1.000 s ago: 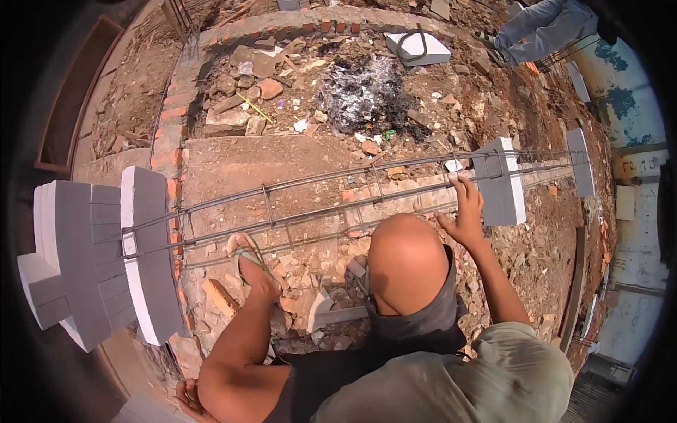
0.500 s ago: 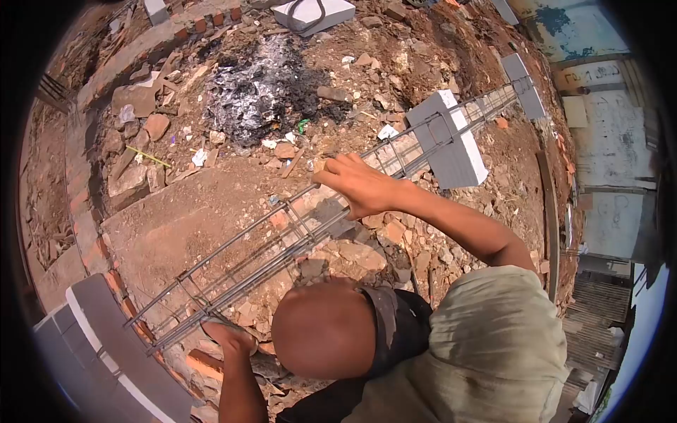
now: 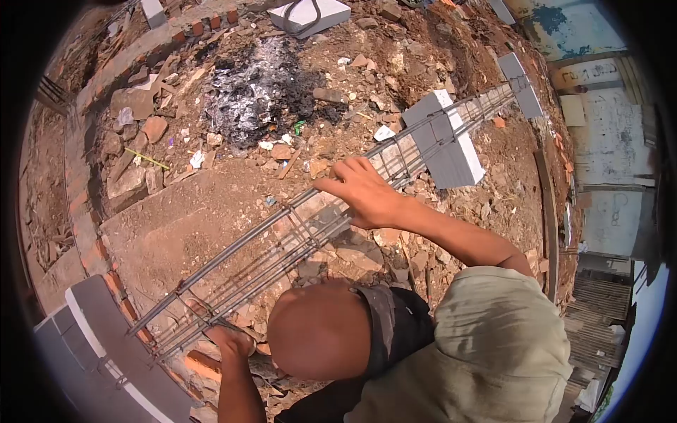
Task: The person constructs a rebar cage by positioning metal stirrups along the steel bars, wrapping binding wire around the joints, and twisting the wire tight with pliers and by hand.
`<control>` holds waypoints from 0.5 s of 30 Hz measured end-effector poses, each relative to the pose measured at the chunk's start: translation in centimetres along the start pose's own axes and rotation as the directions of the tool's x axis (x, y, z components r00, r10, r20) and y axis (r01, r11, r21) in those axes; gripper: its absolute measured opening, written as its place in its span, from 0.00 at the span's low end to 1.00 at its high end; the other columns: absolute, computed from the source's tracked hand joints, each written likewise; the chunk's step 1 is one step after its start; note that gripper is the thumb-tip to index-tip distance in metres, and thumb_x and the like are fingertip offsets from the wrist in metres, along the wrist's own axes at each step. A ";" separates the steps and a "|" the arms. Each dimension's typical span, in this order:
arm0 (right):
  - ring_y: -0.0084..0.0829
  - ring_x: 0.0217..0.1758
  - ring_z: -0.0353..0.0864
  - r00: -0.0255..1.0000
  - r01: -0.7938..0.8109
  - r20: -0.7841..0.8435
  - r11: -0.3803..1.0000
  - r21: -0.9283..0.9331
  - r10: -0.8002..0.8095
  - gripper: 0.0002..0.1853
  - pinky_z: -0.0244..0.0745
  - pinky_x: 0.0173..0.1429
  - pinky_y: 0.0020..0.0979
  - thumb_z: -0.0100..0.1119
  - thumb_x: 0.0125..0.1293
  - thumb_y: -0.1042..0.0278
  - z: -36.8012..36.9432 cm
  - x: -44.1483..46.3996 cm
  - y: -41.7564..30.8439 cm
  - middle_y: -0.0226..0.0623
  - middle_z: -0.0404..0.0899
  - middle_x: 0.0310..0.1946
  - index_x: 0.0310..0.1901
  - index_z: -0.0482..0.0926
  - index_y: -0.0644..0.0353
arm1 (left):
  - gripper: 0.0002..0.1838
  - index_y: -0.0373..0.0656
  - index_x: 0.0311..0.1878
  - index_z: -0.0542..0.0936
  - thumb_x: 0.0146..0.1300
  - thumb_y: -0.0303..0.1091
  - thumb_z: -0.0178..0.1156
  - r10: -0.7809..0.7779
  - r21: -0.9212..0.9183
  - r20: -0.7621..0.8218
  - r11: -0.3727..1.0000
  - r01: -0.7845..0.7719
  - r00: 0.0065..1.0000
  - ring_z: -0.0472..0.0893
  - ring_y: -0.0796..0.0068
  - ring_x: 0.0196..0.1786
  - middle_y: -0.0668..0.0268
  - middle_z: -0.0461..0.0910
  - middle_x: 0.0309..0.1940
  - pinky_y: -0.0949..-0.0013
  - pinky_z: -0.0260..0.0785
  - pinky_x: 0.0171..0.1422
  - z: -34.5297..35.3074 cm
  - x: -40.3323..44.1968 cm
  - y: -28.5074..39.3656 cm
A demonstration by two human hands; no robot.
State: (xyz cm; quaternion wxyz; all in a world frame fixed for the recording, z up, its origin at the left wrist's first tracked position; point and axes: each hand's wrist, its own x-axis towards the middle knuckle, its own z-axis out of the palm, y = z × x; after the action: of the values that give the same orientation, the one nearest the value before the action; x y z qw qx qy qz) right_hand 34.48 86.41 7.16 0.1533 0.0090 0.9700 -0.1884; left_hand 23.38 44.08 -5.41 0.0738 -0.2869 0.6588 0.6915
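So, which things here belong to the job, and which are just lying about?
Job, it seems:
- steel bar frame, right hand on it
- grey block the bars cross

Probably just lying about:
- ash heap
- yellow stick
- reddish chunk

Gray ash heap [image 3: 248, 100], yellow stick [image 3: 147, 158], weathered painted wall [image 3: 603, 144]

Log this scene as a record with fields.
Right hand: holding the steel cage from above
Left hand: out of view
Cage position: slanting over rubble-strewn ground, crossing the grey block
Ash heap: beyond the cage
White block: past the ash, dark loop on it
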 end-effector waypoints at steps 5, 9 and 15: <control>0.43 0.52 0.69 0.996 0.022 -0.088 0.999 -0.033 -0.025 0.45 0.59 0.58 0.42 0.68 0.38 0.80 1.1 0.3 -0.2 0.42 0.70 0.44 0.66 0.70 0.54 | 0.18 0.38 0.47 0.74 0.76 0.47 0.51 0.005 -0.024 0.035 1.000 -0.004 0.999 0.72 0.76 0.27 0.63 0.74 0.28 0.73 0.65 0.35 -0.1 0.0 0.3; 0.46 0.54 0.69 0.996 -0.036 0.085 0.999 -0.011 0.036 0.44 0.59 0.62 0.45 0.68 0.40 0.79 0.6 1.3 -0.8 0.44 0.71 0.48 0.66 0.69 0.54 | 0.18 0.38 0.47 0.74 0.75 0.46 0.51 0.002 -0.044 0.052 0.999 0.000 0.999 0.72 0.76 0.27 0.63 0.74 0.28 0.73 0.65 0.35 -0.4 0.4 0.4; 0.50 0.56 0.65 0.991 -0.044 -0.123 0.999 -0.006 0.043 0.43 0.57 0.66 0.49 0.65 0.40 0.79 4.5 1.3 -0.4 0.45 0.67 0.50 0.65 0.68 0.53 | 0.18 0.38 0.46 0.74 0.75 0.46 0.51 0.028 -0.044 0.037 0.999 -0.027 0.999 0.72 0.76 0.27 0.63 0.74 0.28 0.74 0.65 0.35 -1.3 1.7 0.7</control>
State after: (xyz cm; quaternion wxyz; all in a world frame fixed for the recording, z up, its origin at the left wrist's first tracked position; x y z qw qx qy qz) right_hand 34.56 84.31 2.94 0.0973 0.0412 0.9780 -0.1797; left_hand 22.01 42.24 -5.56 0.0703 -0.2663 0.6459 0.7120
